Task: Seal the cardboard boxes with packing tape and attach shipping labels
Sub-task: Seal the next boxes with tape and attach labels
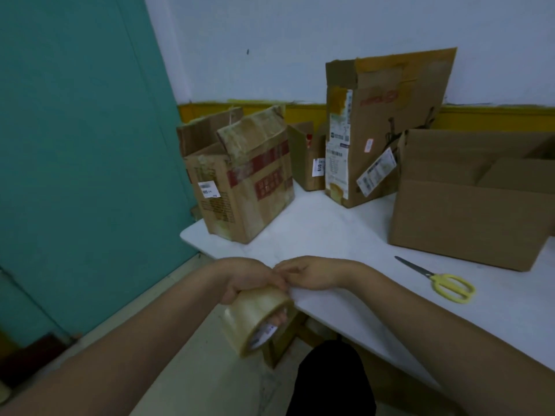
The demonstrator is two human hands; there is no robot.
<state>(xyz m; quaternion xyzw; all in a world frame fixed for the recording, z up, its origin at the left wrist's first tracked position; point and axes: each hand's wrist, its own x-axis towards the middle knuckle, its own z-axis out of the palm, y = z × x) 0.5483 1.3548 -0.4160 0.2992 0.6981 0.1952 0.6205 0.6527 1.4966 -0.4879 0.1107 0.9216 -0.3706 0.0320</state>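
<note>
Your left hand gripped the tape roll through its core while your right hand pinched at its rim (likely hunting the loose end).

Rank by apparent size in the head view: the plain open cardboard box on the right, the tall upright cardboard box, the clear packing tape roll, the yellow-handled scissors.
1. Plain open cardboard box
2. Tall upright cardboard box; it stands farther back, so this ranking is unsure.
3. Clear packing tape roll, enlarged by nearness
4. Yellow-handled scissors
</note>
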